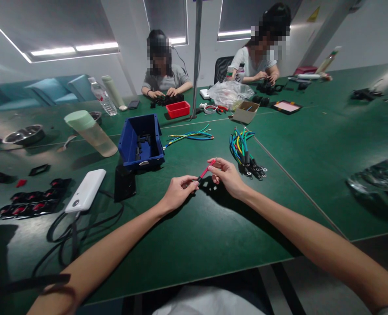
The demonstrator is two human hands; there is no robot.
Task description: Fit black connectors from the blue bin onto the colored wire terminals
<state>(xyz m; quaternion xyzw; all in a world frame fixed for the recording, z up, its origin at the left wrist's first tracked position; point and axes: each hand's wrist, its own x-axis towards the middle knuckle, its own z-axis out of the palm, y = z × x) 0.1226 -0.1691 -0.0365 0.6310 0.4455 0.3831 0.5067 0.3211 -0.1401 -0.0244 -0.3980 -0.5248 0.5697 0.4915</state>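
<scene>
Both hands meet over the green surface (194, 245), just in front of the blue bin (141, 141): the left hand (178, 193) is pinched shut, thumb and forefinger gripping the dark lower end of a short red wire (207, 169), while the right hand (226, 175) nips the upper end between thumb and fingertips, its other fingers loosely curled. That red wire slants up to the right between them, held clear of the surface. Right of the bin lies a bundle of green, blue and yellow wires with black ring terminals (246, 154), and behind it a looser bunch of coloured wires (191, 136). Left of the bin stand a tilted translucent cup (92, 133) and a white power bank (86, 190) with a black cable. Beyond the bin a red tray (178, 109) sits before a seated person's hands (163, 92). No writing on any of these things can be read.
</scene>
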